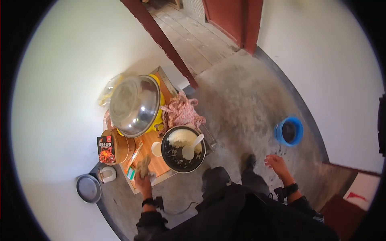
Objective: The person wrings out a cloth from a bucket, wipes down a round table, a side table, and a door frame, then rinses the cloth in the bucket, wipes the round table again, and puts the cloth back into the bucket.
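Note:
My left hand [142,182] is closed on a crumpled greyish-brown rag [143,165] above the near left edge of the low wooden table [163,165]. Just beyond the rag is a small white cup [156,149]. To its right sits a black pot [172,162] with white rice [183,136] inside and a white rice paddle [196,142] lying in it. Out to the right, my right hand [276,164] hangs over the floor with its fingers apart, holding nothing. A blue bucket [298,131] with a dark inside stands on the floor beyond it.
A large metal lid [134,106] covers a yellow basin [163,98] at the back. Beside it lies a pink patterned cloth [183,110]. A black seasoning packet [105,149] is at the left. A round grey pan [89,188] leans by the wall. A red post [165,44] rises behind.

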Motion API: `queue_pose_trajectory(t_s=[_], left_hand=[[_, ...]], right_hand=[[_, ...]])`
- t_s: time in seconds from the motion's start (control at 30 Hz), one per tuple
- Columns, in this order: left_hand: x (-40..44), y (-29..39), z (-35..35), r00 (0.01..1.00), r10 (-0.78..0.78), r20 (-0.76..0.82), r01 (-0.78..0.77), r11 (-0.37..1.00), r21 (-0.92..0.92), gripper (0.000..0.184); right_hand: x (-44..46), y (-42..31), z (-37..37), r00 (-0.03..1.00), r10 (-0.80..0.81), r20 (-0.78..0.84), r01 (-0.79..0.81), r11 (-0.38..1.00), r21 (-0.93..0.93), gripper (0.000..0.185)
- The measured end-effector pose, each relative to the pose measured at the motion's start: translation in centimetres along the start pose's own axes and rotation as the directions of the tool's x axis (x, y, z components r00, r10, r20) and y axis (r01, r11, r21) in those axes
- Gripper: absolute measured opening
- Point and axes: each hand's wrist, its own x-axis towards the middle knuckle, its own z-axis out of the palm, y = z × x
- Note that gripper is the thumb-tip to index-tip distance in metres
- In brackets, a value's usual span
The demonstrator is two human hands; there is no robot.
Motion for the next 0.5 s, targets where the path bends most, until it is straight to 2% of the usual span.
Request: queue_pose_trajectory(t_s=[0.03,0.1,0.13,0.17,0.2,0.23,0.33,0.43,0.5], left_hand=[[-2.3,-1.0,-0.3,0.994,0.031,-0.103,-0.029,0.999,0.024,0.041],[-7.5,2.1,-1.8,0.97,-0.243,0.0,0.243,0.97,-0.034,0.039],[-10.5,-0.1,-0.8,0.935,-0.354,0.029,0.354,0.935,0.011,0.038],[-13.5,0.3,-0.5,0.963,-0.265,0.045,0.261,0.961,0.089,0.037],[-16.7,1.3,0.6,0.948,-0.318,0.034,0.314,0.946,0.08,0.037],[-19.1,3.2,1.5,0.869,-0.473,0.147,0.477,0.879,0.008,0.039],[-24.1,9.0,5.7,0.706,-0.629,0.325,0.658,0.752,0.025,0.041],[-26.7,11.4,12.8,0.629,-0.624,0.464,0.693,0.72,0.029,0.04],[-25.6,16.0,16.2,0.626,-0.538,0.565,0.637,0.771,0.027,0.039]], right_hand=[[1.0,-1.2,-1.1,1.0,-0.025,0.016,0.024,0.999,0.025,0.035],[3.2,-4.9,-1.7,0.999,-0.048,0.02,0.046,0.997,0.056,0.029],[4.7,-6.7,-1.4,0.995,-0.072,0.065,0.068,0.996,0.057,0.03],[6.0,-8.2,-1.1,0.99,-0.086,0.108,0.08,0.995,0.059,0.03],[7.2,-9.6,-0.9,0.985,-0.091,0.149,0.084,0.995,0.055,0.031],[8.6,-10.9,-0.7,0.973,-0.093,0.213,0.086,0.995,0.042,0.034],[11.9,-16.7,0.2,0.942,-0.056,0.331,0.093,0.991,-0.097,0.038],[16.3,-20.0,-1.2,0.924,0.002,0.382,0.093,0.969,-0.231,0.038],[18.5,-21.8,-3.3,0.913,0.073,0.402,0.079,0.934,-0.349,0.038]])
